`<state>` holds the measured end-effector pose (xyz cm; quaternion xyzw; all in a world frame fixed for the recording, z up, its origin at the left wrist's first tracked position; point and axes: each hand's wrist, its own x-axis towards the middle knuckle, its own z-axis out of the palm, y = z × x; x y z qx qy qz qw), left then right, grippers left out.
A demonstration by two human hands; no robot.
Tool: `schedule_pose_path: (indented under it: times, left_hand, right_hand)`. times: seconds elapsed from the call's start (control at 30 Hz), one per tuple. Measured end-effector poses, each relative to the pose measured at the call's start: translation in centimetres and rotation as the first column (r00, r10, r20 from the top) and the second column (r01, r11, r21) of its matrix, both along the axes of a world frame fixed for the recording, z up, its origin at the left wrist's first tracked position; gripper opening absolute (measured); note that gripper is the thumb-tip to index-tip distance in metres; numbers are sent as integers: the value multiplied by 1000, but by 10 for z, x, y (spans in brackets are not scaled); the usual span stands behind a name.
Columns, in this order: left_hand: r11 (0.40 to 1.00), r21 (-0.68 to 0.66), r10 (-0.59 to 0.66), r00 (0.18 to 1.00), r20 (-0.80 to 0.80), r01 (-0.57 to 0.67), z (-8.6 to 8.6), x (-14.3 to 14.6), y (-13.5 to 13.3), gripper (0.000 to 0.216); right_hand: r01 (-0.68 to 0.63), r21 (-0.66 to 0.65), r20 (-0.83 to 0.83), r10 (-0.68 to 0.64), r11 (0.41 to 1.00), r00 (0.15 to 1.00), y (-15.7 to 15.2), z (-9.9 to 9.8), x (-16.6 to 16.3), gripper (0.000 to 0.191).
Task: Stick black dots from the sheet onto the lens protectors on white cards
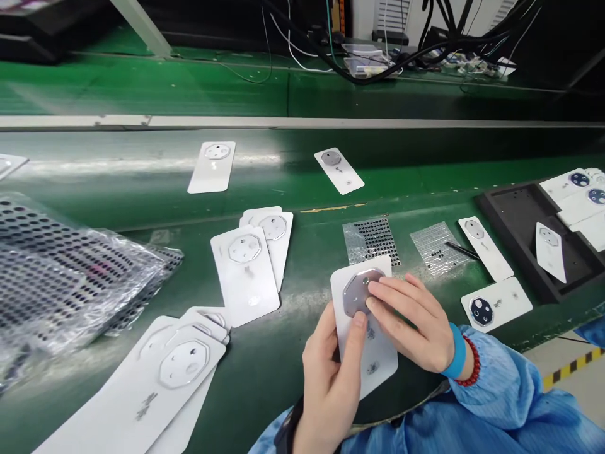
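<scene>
My left hand (pixel 331 378) grips a white phone back cover (pixel 382 353), tilted up off the bench, its thumb on the front face near the silver camera plate (pixel 355 291). My right hand (pixel 416 325) rests its fingertips at that plate, beside a small dark hole. Those fingers are drawn together, and whatever is between them is too small or hidden to name. Just beyond the cover lies a clear sheet of small black round pieces (pixel 375 238). To its right is another clear sheet (pixel 437 249) with a few black pieces and black tweezers (pixel 462 251) across it.
Stacked covers lie at left, a near stack (pixel 151 378) and a middle stack (pixel 246 277). Perforated sheets in plastic (pixel 85 271) fill the far left. Two covers sit on the green belt (pixel 283 151). At right, a black tray (pixel 520 214) holds several covers, with two more covers (pixel 496 306) beside it.
</scene>
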<state>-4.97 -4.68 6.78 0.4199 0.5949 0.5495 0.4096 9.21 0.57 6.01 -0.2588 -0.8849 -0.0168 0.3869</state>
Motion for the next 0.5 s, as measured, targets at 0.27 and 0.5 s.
schedule_pose_path:
  times: [0.27,0.5]
  left_hand:
    - [988,-66,141,990,5,-140,12,8,2,18]
    - [975,-83,204,978,-36,-206,15,5,-1,16]
  right_hand:
    - [-64,-127,-38,60,990,997,-3,4,4,35]
    - [-92,-339,-397,-54,936,916,-4,-3,6,51]
